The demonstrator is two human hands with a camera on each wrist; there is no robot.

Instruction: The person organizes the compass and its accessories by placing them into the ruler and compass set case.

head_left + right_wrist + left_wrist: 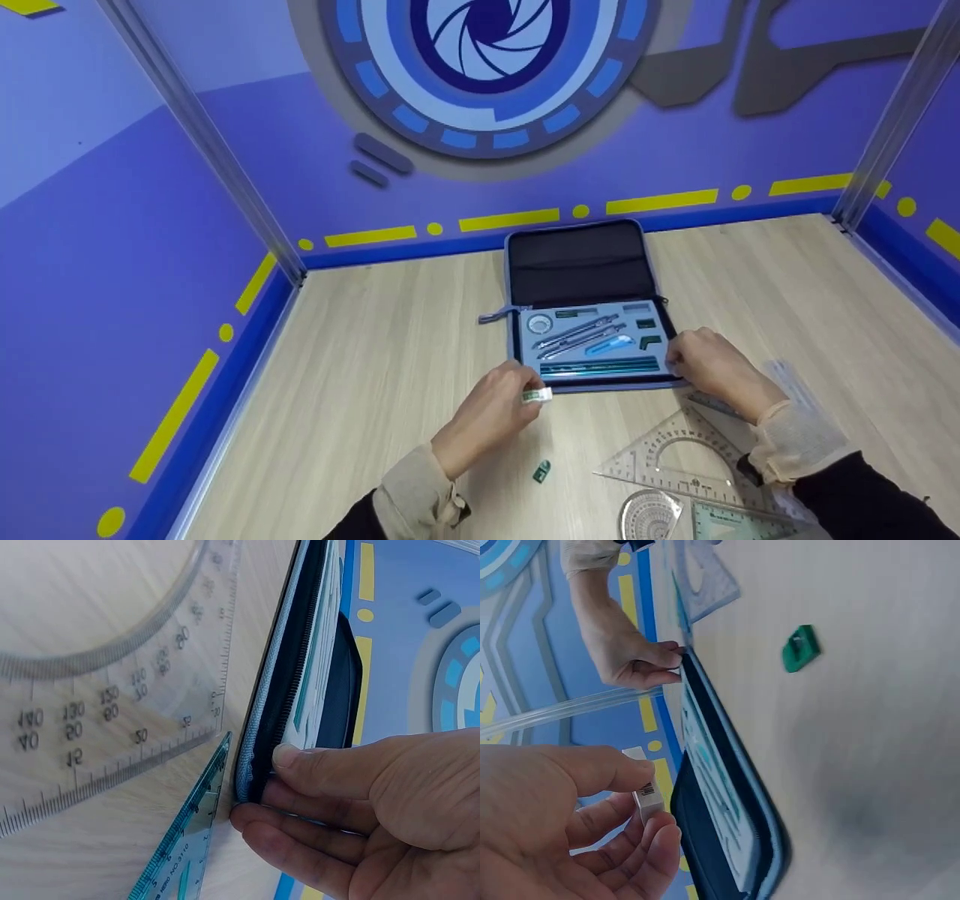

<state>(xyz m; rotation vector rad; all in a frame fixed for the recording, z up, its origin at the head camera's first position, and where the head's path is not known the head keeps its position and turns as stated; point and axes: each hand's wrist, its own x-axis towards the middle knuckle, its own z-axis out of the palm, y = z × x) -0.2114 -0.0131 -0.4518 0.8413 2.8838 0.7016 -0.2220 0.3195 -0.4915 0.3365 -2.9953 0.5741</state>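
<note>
My left hand (489,405) pinches a small white eraser (537,395) between thumb and fingertips, in front of the zip case's near left corner. The case (581,266) lies unzipped, its dark lid folded back. Its pale blue tray (529,352) holds two compasses (577,336), a blue cutter (611,345), a round white piece (539,324) and several green pencils (600,367). At the near right corner my right hand (709,367) grips the case edge, thumb on top and fingers below in the right wrist view. A green sharpener (541,471) lies on the table.
Right of the sharpener lie a clear set square (637,457), a round protractor (649,516) and a greenish template (739,521). Another clear ruler (795,386) lies partly under the right forearm. Blue printed panels (420,202) wall the wooden table (360,360) at back and sides.
</note>
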